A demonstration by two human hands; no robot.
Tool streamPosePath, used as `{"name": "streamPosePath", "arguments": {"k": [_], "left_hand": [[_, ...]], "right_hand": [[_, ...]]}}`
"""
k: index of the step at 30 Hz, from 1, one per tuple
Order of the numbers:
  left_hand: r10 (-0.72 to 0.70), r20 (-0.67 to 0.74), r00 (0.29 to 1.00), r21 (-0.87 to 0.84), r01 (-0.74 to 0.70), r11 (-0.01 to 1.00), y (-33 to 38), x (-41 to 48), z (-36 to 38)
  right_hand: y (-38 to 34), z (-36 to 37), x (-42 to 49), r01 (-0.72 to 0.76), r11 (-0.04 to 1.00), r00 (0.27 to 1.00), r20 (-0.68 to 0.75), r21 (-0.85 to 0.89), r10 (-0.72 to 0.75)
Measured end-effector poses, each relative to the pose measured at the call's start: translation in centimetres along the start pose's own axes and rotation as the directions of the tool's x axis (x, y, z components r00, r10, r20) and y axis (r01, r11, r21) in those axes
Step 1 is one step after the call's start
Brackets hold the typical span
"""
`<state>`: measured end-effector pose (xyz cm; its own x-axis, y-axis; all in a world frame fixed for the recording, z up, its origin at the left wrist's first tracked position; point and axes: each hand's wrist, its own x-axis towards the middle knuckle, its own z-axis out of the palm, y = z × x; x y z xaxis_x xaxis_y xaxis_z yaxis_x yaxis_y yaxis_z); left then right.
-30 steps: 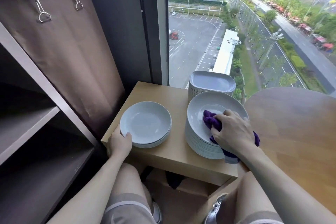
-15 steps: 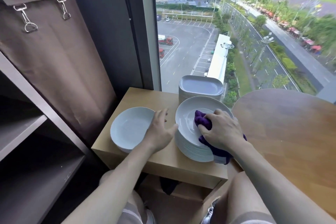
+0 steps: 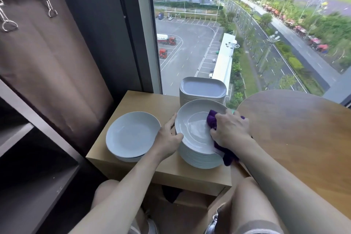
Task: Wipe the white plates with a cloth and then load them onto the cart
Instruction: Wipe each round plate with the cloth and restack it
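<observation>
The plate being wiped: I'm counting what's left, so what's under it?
A stack of round plates on the wooden stand. The purple cloth and right hand cover its right edge.

Daylight is pouring through the tall window (image 3: 199, 43). Beneath it a low wooden stand (image 3: 148, 104) is sitting, a round wooden table (image 3: 303, 129) is standing to its lower right, and a dark wall (image 3: 98, 24) is flanking its left.

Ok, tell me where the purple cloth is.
Head view, right of centre: the purple cloth is bunched under the right hand, on the top plate of the round stack.
</observation>
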<state>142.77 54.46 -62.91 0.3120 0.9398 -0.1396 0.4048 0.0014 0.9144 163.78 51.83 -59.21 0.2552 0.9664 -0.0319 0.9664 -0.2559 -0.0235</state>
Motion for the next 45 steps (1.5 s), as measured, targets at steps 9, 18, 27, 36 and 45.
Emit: {"name": "streamPosePath", "arguments": {"k": [9,18,27,36,45], "left_hand": [[0.017,0.044,0.999,-0.045,-0.015,0.999,-0.6,0.3,-0.2],[0.027,0.039,0.999,0.024,-0.028,0.999,-0.9,-0.2,0.3],[-0.011,0.049,0.999,0.051,0.008,0.999,-1.0,-0.1,0.4],[-0.024,0.05,0.998,-0.001,0.024,1.0,-0.9,0.0,0.5],[-0.024,0.069,0.997,0.026,0.022,0.999,-0.9,0.7,0.0]], "right_hand": [[-3.1,0.1,4.1,0.142,0.989,0.989,-0.035,0.045,-0.14],[-5.2,-0.2,2.4,0.365,0.911,0.905,0.158,0.19,-0.396],[-3.4,-2.5,-1.0,0.364,0.925,0.867,0.324,0.109,-0.379],[1.6,-3.3,0.8,0.102,0.98,0.978,0.199,-0.173,-0.066],[-0.2,-1.1,4.7,0.187,0.973,0.981,-0.032,-0.133,-0.193]]}}
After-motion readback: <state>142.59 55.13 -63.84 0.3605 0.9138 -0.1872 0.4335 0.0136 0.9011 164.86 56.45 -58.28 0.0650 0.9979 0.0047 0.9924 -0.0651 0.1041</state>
